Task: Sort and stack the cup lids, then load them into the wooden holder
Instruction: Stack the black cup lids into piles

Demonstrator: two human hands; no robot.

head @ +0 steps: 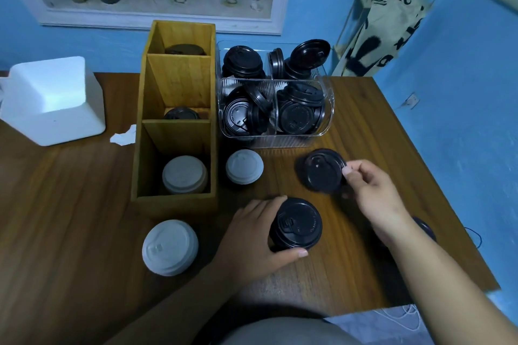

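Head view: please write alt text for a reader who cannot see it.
On a table, the left hand grips a black lid stack; the right hand pinches a single lid. Behind stand a wooden holder and a clear bin of lids.

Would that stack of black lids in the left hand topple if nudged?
Probably light: thin plastic. The black lid stack looks several lids high, so a sideways push might tip it; the left hand curled round it likely steadies it.
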